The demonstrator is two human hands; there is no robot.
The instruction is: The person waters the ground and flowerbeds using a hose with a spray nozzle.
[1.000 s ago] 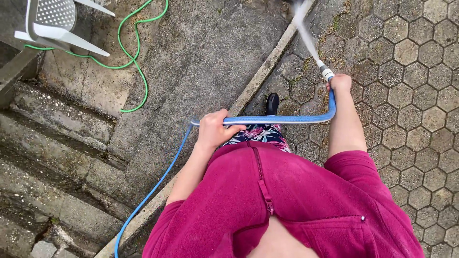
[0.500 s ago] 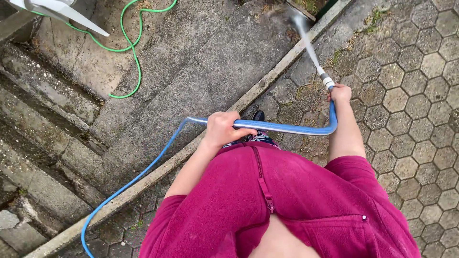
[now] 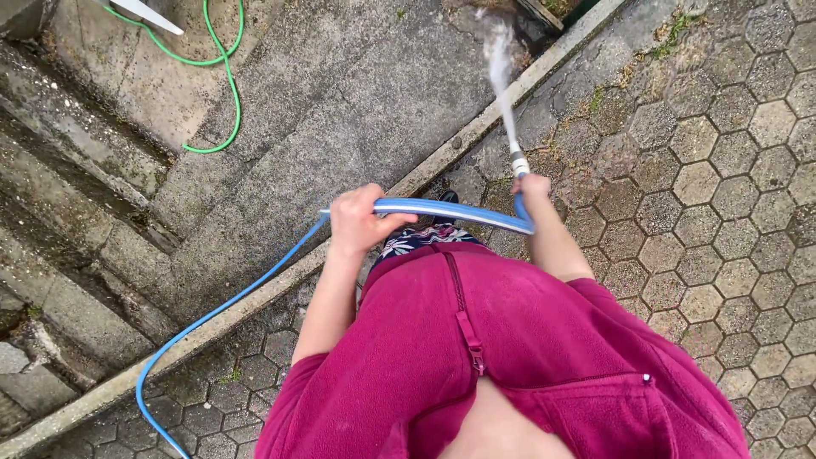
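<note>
My right hand [image 3: 534, 187] is closed around the blue hose [image 3: 442, 209] just behind its white nozzle [image 3: 518, 162], which sprays a jet of water [image 3: 499, 68] toward the concrete slab [image 3: 340, 110] past the kerb [image 3: 476, 132]. My left hand [image 3: 357, 223] grips the same hose further back, holding it level across my front; from there it drops and curves over the hexagonal paving [image 3: 722, 195]. A green hose [image 3: 223, 85] lies near the slab's far left corner.

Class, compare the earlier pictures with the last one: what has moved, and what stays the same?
The right hand has swung the nozzle leftward, so the water jet now strikes nearer the concrete slab. The view has shifted, the white chair almost gone. Both hands, the left hand too, still grip the blue hose.
</note>
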